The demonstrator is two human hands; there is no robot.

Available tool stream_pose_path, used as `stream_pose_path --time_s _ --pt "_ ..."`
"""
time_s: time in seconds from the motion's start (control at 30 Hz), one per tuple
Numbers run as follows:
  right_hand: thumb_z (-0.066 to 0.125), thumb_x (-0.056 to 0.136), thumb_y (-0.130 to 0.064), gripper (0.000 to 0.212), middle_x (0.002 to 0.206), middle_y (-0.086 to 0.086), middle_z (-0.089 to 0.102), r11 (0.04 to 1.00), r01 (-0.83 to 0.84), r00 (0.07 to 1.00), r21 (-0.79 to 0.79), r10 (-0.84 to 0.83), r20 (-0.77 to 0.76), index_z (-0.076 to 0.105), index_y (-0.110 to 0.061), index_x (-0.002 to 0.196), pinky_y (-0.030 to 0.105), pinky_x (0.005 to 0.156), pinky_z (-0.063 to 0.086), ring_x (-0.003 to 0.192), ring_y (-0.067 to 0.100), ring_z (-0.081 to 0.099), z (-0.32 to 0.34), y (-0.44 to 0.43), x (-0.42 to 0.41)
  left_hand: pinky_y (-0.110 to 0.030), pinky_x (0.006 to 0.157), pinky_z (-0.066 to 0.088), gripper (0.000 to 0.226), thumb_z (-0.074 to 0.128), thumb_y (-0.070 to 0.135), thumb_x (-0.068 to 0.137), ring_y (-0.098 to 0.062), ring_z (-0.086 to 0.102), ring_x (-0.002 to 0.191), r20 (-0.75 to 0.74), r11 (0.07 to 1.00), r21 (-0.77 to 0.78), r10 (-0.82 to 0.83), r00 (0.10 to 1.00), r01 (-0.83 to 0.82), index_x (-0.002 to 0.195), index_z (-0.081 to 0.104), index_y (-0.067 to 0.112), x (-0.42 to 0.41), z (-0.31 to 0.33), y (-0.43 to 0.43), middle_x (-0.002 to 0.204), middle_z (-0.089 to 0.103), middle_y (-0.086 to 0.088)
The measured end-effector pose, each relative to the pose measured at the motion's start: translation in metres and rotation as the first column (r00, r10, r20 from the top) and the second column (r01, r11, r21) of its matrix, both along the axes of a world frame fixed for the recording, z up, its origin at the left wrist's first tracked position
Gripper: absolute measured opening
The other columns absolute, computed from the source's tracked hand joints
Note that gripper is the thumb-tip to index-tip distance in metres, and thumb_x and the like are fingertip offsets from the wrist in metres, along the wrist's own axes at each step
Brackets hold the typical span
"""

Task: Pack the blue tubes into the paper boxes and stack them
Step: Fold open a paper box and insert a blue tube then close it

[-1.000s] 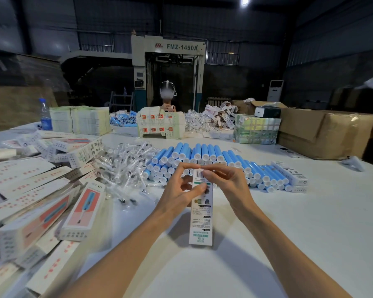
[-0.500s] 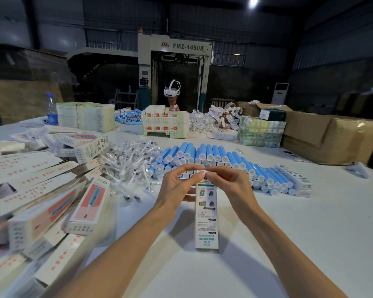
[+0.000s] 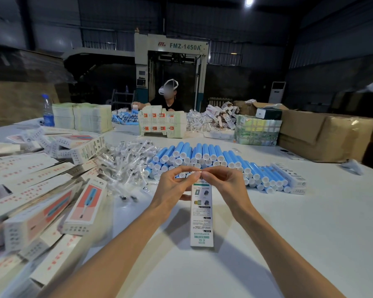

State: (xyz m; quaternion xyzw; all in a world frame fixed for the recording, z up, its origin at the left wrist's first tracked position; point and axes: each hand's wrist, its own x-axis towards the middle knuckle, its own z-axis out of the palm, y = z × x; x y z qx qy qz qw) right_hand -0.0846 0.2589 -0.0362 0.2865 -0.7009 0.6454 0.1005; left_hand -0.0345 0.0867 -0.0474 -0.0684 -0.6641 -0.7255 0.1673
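At far left a loose pile of paper boxes (image 3: 41, 201) sprawls on the desk (image 3: 289, 233), its near edge blurred and cut off. Beside it lie clear-wrapped parts (image 3: 125, 164), too fine to identify. In the middle the left hand (image 3: 174, 186) and right hand (image 3: 226, 186) meet fingertip to fingertip, both pinching the far-end flap of one narrow printed box (image 3: 201, 216), which points lengthwise toward the camera. Behind them the blue tubes (image 3: 202, 155) lie heaped, white caps forward. The flap looks about to be tucked; pushed askew, it could crease or tear, or the box could slip from so light a pinch. Whether a tube sits inside is hidden, and the fingers cover most of the flap.
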Motion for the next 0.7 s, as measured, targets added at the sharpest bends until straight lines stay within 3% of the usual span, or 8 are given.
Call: stream_pose_path --time_s 0.1,0.17,0.27,0.37,0.43,0.53,0.6,0.7 --pt "0.067 0.102 -0.027 0.022 0.111 0.004 0.079 0.993 -0.106 0.987 -0.045 0.110 0.117 0.078 -0.017 0.118 0.041 0.098 0.055 0.107 0.023 0.074 0.005 0.001 0.005 -0.029 0.069 0.062 0.017 0.081 0.039 0.094 -0.025 0.081 0.091 0.014 0.999 0.035 -0.003 1.000 0.002 0.110 0.076 0.039 0.000 -0.001 0.006 0.101 0.083 -0.005" --pt "0.057 0.105 -0.043 0.036 0.125 0.007 0.074 0.963 -0.244 0.921 -0.114 0.267 0.285 0.070 -0.025 0.133 0.042 0.103 0.054 0.120 0.025 0.068 0.007 0.009 0.009 -0.031 0.071 0.062 0.016 0.077 0.035 0.097 -0.026 0.080 0.093 0.016 0.991 0.132 -0.032 0.999 0.030 0.113 0.076 0.038 0.000 0.003 0.012 0.103 0.082 -0.008" --pt "0.043 0.109 -0.054 0.046 0.142 0.010 0.064 0.897 -0.437 0.808 -0.065 0.423 0.411 0.060 -0.032 0.144 0.049 0.108 0.052 0.133 0.034 0.059 -0.006 0.035 0.018 -0.032 0.071 0.062 0.014 0.074 0.027 0.098 -0.024 0.078 0.093 0.012 0.955 0.294 -0.035 0.999 0.030 0.109 0.080 0.034 -0.001 0.012 0.020 0.099 0.080 -0.009" --pt "0.056 0.105 -0.053 0.047 0.142 0.016 0.063 0.910 -0.392 0.778 -0.137 0.407 0.478 0.061 -0.027 0.144 0.049 0.101 0.055 0.126 0.038 0.064 -0.025 0.067 0.032 -0.034 0.077 0.064 0.018 0.071 0.022 0.099 -0.023 0.077 0.097 -0.034 0.946 0.305 -0.103 0.994 0.108 0.116 0.076 0.025 0.000 0.012 0.040 0.102 0.079 -0.008" --pt "0.067 0.096 -0.058 0.048 0.131 0.010 0.070 0.965 -0.251 0.856 -0.073 0.257 0.448 0.068 -0.031 0.136 0.040 0.094 0.058 0.116 0.030 0.070 -0.030 0.092 0.042 -0.034 0.086 0.064 0.018 0.069 0.021 0.102 -0.020 0.076 0.106 -0.059 0.977 0.178 -0.109 0.992 0.118 0.117 0.075 0.028 0.003 0.006 0.058 0.110 0.079 -0.003" --pt "0.073 0.085 -0.068 0.042 0.110 -0.014 0.076 0.977 0.065 0.942 0.203 -0.127 0.309 0.074 -0.044 0.120 0.025 0.080 0.062 0.103 0.016 0.073 -0.031 0.146 0.049 -0.032 0.095 0.060 0.025 0.070 0.018 0.103 -0.014 0.071 0.113 -0.067 0.988 -0.125 -0.097 0.993 0.088 0.123 0.071 0.033 0.007 -0.006 0.079 0.123 0.075 0.006" --pt "0.073 0.089 -0.060 0.036 0.104 -0.015 0.074 0.872 0.304 0.911 0.384 -0.384 0.151 0.074 -0.035 0.114 0.020 0.074 0.060 0.097 0.014 0.071 -0.035 0.197 0.045 -0.030 0.095 0.058 0.024 0.070 0.014 0.103 -0.011 0.072 0.107 -0.062 0.938 -0.329 -0.141 0.988 0.114 0.119 0.073 0.031 0.008 -0.014 0.091 0.114 0.078 0.009" --pt "0.072 0.095 -0.049 0.029 0.105 -0.009 0.070 0.546 0.581 0.750 0.603 -0.648 -0.135 0.069 -0.025 0.112 0.030 0.077 0.057 0.094 0.016 0.066 -0.045 0.278 0.038 -0.013 0.080 0.052 0.024 0.069 0.012 0.102 0.001 0.072 0.096 -0.046 0.786 -0.596 -0.242 0.969 0.168 0.106 0.077 0.035 0.009 -0.026 0.112 0.099 0.079 0.020"
